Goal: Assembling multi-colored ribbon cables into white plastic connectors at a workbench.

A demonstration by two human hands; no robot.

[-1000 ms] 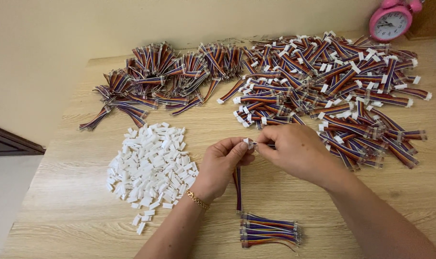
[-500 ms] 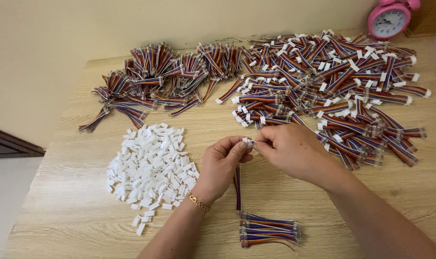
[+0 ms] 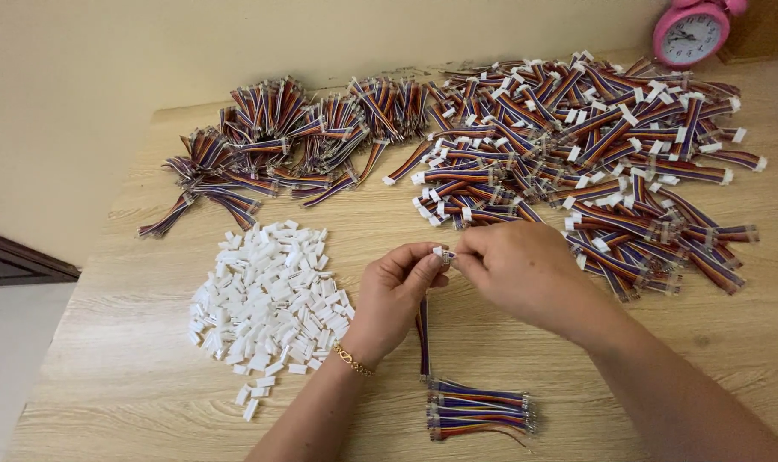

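While the wooden table [image 3: 577, 359] carries everything, the big heap of wire pieces with white ends [image 3: 594, 145] lies far from me on the right, and the darker bundles [image 3: 278, 145] on the left. Nearer on the left is the pile of white plugs [image 3: 265, 312]. Between my left hand [image 3: 393, 295] and right hand [image 3: 526, 274], both equally near, my fingertips are pinched together on one small white plug [image 3: 443, 254]. Its striped wire [image 3: 423, 338] hangs from my grip, its long axis pointing toward me, down to the small finished bundle [image 3: 479, 411]. Nothing blocks the hands.
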